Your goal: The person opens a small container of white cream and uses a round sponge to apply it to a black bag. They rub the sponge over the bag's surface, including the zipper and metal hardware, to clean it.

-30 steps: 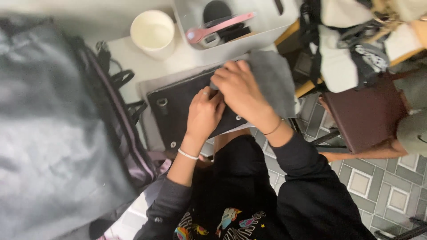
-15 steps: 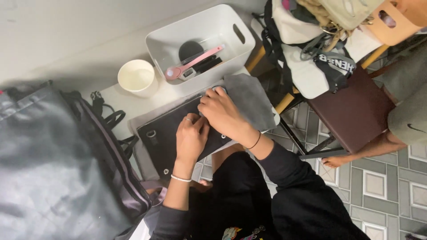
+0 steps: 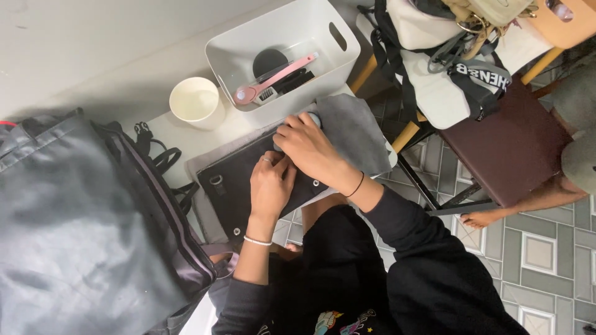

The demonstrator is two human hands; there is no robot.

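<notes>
1. Head view, nearest first: the person's dark sleeves and lap fill the lower middle, above a floor of grey tiles (image 3: 540,248) with pale square patterns.
2. A large grey bag (image 3: 81,229) with a dark zip band takes up the lower left, lying on the white table (image 3: 167,133) just beside the work.
3. A flat black pouch (image 3: 239,180) with a zip along its upper edge lies on the table's near edge, resting on grey cloth (image 3: 357,133) that spreads out to the right.
4. The left hand (image 3: 271,186) lies on the pouch's middle with fingers curled and pressed down; whether it pinches anything cannot be told.
5. The right hand (image 3: 308,149) sits just beyond, over the pouch's upper right corner, its fingers closed around a small rounded grey object (image 3: 313,118) that shows at the fingertips.
6. Farther back stands an empty white cup (image 3: 194,101), and beside it a white bin (image 3: 282,59) with cut-out handles holds a pink brush (image 3: 273,79), a round black item and dark tools.
7. To the right, a brown chair (image 3: 509,146) stands on the tiles, with pale bags and straps heaped behind it; another person's bare foot (image 3: 481,218) rests near its leg.
</notes>
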